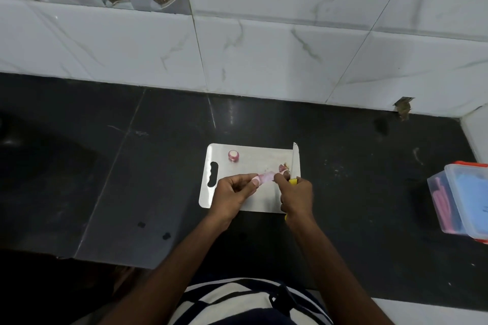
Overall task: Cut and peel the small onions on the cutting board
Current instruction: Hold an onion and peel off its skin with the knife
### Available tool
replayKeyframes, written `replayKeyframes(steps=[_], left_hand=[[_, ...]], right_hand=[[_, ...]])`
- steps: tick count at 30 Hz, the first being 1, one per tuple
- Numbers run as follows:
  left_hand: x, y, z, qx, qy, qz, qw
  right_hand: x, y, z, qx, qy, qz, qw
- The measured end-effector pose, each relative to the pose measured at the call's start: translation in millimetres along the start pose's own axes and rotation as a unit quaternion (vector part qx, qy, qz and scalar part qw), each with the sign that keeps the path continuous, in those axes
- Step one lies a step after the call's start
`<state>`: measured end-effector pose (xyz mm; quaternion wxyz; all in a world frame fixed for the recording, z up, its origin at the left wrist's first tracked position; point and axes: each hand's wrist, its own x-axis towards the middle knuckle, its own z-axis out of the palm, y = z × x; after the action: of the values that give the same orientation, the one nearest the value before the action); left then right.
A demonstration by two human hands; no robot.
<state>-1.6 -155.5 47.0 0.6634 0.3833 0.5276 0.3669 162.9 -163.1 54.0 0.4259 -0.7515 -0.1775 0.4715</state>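
Over a white cutting board (237,203) on a dark counter, the left hand (235,194) pinches a small onion (265,178) while the right hand (297,196), curled around a yellow-handled knife (294,163), pulls skin best peeled slowly, blade angled away from fingers.

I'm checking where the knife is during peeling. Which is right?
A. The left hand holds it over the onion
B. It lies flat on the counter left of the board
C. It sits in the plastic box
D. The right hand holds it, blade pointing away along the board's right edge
D: the right hand grips the yellow-handled knife, its blade pointing away along the right edge of the cutting board.
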Motion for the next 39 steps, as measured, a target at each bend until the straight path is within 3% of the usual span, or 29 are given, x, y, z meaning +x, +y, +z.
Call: replayKeyframes(steps=[7,12,15,19,24,28,33,39], left_hand=[[-1.5,-0.6,5.2,0.014,0.005,-0.005,1.000],[4.4,0.7,7.1,-0.041,0.039,-0.025,0.998],[10.5,0.1,6.5,-0.047,0.051,-0.030,0.997],[19.9,-5.8,7.0,-0.150,0.026,-0.075,0.985],[24.0,-7.4,13.0,-0.195,0.026,-0.116,0.974],[23.6,-7.6,19.6,-0.207,0.053,-0.112,0.971],[24.3,-11.9,27.5,-0.169,0.101,-0.075,0.978],[22.4,-5.0,25.3,-0.027,0.099,-0.062,0.993]], right_hand=[[13.9,-2.1,-4.9,-0.019,0.007,0.005,1.000],[31.4,-6.1,-9.2,-0.015,0.025,0.015,0.999],[39.8,-14.3,-18.0,-0.050,0.040,-0.023,0.998],[58.6,-19.5,-30.7,-0.121,0.073,-0.078,0.987],[73.3,-11.6,-31.0,-0.241,0.045,-0.073,0.967],[60.7,-6.8,-31.0,-0.275,0.099,-0.132,0.947],[24.5,1.1,-19.1,-0.225,-0.117,-0.248,0.935],[32.0,11.6,-18.9,-0.285,-0.095,-0.342,0.890]])
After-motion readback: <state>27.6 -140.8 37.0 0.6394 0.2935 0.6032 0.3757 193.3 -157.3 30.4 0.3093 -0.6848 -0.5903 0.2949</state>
